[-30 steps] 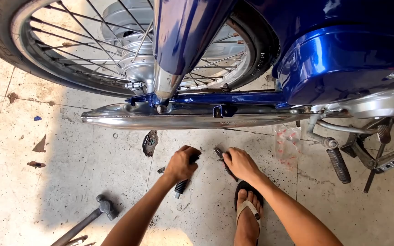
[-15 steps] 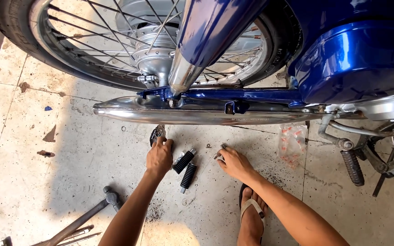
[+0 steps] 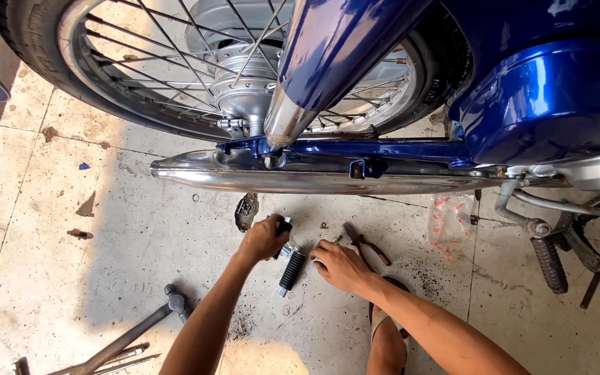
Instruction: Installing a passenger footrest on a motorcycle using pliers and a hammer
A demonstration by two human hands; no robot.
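Left hand has shifted back from the floor spot by the exhaust; its grip is now closed on one black footpeg. Second footpeg lies on the floor between the hands. Right hand rests beside it, fingers curled, holding nothing visible. Pliers just behind. Chrome exhaust overhead.

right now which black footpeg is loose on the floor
The footpeg between the left hand and right hand, lying on the floor. The other footpeg, far right, is mounted on the motorbike's frame.
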